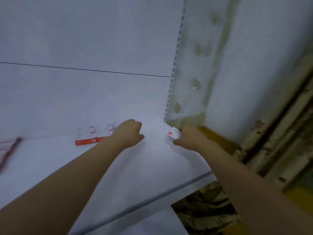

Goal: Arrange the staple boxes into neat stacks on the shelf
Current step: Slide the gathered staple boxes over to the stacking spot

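Observation:
A white shelf [149, 167] runs across the view. Against its back panel stand white and red staple boxes [92, 138] in a short row. My left hand [129, 133] hovers just right of them with fingers curled under; what it holds, if anything, is hidden. Near the shelf's right rear corner, my right hand [188, 137] grips a single white staple box with a red label [173, 135], its fingers wrapped around it. The frame is blurred by motion.
A slotted upright [172, 78] marks the shelf's right end, with a stained wall [254, 65] beyond. A red-handled object [10, 153] lies blurred at the far left. Below the shelf's front lip [169, 189] is mottled floor.

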`<state>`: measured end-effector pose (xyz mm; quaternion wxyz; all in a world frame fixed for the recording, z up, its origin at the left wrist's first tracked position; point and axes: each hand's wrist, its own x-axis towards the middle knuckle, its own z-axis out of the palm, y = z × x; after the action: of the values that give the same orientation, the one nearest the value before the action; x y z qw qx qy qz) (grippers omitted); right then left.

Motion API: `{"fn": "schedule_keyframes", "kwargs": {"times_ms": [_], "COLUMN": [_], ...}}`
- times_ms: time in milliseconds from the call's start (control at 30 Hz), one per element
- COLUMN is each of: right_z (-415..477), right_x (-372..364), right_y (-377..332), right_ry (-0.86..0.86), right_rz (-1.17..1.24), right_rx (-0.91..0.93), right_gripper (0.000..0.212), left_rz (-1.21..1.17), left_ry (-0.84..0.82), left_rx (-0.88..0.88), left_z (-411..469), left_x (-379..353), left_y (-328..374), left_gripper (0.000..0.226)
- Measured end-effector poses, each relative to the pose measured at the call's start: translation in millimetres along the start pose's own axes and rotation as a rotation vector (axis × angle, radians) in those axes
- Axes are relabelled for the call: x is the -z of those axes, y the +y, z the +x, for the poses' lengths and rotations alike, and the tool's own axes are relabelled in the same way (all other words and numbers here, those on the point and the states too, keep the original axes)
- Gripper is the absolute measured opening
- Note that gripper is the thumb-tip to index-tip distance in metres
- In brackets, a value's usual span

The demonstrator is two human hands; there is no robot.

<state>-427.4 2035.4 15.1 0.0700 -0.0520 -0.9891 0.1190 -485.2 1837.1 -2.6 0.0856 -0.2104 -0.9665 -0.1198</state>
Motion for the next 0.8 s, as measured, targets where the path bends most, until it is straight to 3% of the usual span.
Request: {"fn": "schedule_keyframes", "kwargs": {"times_ms": [133,300,467,633,800], "right_z": [43.1,75.4,80.6,79.9,84.0], "right_x": [-26.8,-51.1,-74.0,-84.3,-87.6], "right_y": [-59.3,-128.4,-171.3,-188.9,-201.1], "right_ry": [-0.015,-0.06,-0.106,-0.095,-0.091], "right_rz": [0.016,0.112,0.163,0.322,0.637], "right_rx": [0.202,0.411,0.518,0.595,0.441], "right_gripper": [0.048,0.046,0.047,0.064,0.051], "left_rz": [0.051,0.105,0.114,0.061,-0.129], "left_ry": [0.04,0.083,0.107,0.168,0.307], "left_rx": [0.193,0.4,0.521,0.459,0.308], "left_z": [-13.1,-39.7,-64.1,-68.0,-66.2], "left_x": [19.6,41.2,36.4,23.6,10.9], "left_y": [-55.9,-106.3,-129.6,-131.1,-123.5], "left_gripper": [0.038,0.039,0.04,0.039,0.059]}}
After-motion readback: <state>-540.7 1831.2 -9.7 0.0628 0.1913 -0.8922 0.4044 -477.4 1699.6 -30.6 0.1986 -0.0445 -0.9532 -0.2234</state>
